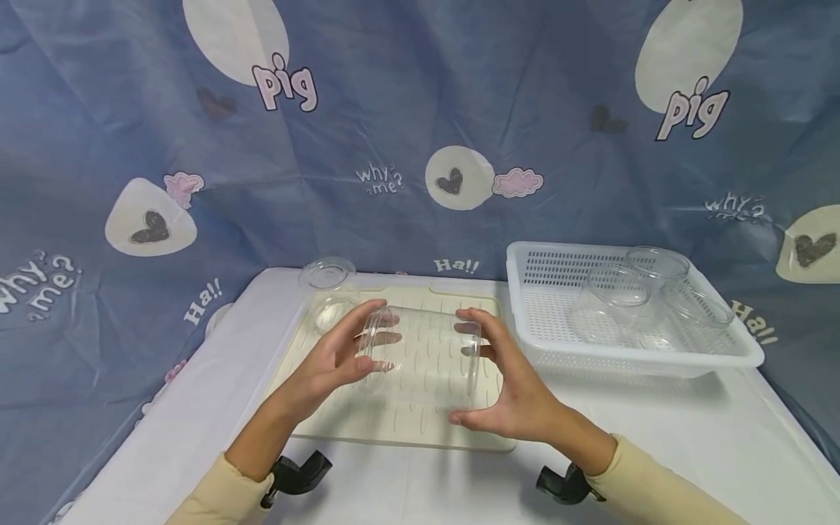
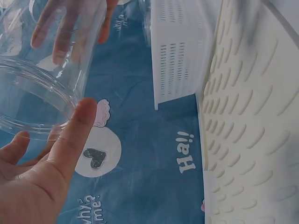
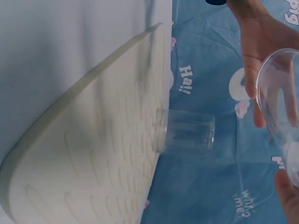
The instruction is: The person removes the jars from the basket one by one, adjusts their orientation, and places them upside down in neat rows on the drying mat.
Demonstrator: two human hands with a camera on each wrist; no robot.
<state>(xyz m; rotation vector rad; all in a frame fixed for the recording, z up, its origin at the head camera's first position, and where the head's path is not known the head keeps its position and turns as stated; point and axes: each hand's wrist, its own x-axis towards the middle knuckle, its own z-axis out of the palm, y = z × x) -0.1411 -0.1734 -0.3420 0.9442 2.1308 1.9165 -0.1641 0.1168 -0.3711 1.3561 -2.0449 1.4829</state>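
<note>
Okay, left hand (image 1: 328, 364): half-curled, gripped clear jar (image 1: 420, 357) by rim
Right hand (image 1: 518, 394): half-curled, held other end
Jar: was sideways above mat (image 1: 407, 424)

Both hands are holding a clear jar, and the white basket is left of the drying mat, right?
Not quite: the head view shows the white basket right of the drying mat, not left. The left hand and right hand do hold a clear jar.

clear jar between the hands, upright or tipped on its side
Tipped on its side: the head view shows the clear jar held crosswise, one end toward the left hand, the other toward the right hand.
</note>
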